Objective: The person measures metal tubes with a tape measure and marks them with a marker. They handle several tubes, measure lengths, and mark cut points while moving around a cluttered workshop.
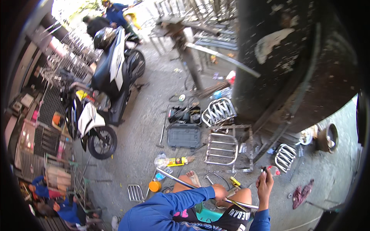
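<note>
A shiny metal tube (175, 179) lies slantwise across my lap, its far end up to the left. Around it, near its right end, my left hand (219, 191) is closed. My right hand (264, 185) is raised to the right of the tube, its fingers pinched on a small dark object (264, 169) whose kind I cannot make out. Just beyond that hand lies a clear plastic bottle (274, 171) with red on it. Bent metal racks with bars, one of them a silver rack (222, 149), rest on the ground ahead.
An open tool case (184, 135) lies ahead, near a yellow tube (177, 161) and an orange-lidded container (155, 186). A white and black motorcycle (115, 73) stands at left. A large dark cylinder (277, 65) looms at right beside a bucket (327, 138). Other people sit lower left and stand far back.
</note>
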A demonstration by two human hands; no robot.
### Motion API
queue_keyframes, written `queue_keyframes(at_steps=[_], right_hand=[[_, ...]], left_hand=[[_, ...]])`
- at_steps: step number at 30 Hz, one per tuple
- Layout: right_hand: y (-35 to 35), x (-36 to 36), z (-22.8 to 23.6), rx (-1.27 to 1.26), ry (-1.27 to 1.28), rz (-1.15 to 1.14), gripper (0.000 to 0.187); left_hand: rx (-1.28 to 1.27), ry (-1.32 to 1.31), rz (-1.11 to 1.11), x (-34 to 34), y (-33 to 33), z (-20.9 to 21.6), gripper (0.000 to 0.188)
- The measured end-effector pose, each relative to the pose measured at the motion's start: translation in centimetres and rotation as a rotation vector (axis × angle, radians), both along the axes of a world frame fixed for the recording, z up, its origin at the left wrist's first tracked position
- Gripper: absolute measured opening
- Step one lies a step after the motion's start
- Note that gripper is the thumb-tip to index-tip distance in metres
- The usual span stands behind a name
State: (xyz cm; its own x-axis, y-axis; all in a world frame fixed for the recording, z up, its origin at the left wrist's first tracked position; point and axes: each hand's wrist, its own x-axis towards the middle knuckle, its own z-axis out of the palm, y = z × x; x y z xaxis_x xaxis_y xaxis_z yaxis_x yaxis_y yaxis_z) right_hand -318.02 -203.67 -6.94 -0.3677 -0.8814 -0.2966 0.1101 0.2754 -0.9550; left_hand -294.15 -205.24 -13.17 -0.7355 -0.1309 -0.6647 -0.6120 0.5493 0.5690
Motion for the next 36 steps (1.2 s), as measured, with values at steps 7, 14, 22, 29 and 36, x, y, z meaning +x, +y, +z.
queue_keyframes(at_steps=[7, 14, 22, 29, 36], right_hand=[[-5.9, 8.9, -14.3, -0.135, 0.448, 0.402, 0.033], [-0.2, 8.3, -18.4, -0.154, 0.205, 0.396, 0.035], [4.5, 8.3, -12.3, -0.077, -0.203, 0.175, 0.038], [2.5, 10.3, -12.4, -0.318, 0.009, 0.411, 0.039], [2.5, 14.5, -16.5, -0.238, 0.093, 0.574, 0.037]], left_hand=[[0.123, 0.138, 0.055, 1.7, 1.4, -7.1, 0.034], [-0.098, 0.42, 0.222, 3.9, 7.7, -9.7, 0.022], [-0.104, 0.463, 0.152, 7.6, 9.0, -9.0, 0.028], [-0.44, 1.125, 0.876, 11.6, 8.1, -8.5, 0.025], [-0.984, 1.054, 1.563, 10.5, 7.4, -8.8, 0.029]])
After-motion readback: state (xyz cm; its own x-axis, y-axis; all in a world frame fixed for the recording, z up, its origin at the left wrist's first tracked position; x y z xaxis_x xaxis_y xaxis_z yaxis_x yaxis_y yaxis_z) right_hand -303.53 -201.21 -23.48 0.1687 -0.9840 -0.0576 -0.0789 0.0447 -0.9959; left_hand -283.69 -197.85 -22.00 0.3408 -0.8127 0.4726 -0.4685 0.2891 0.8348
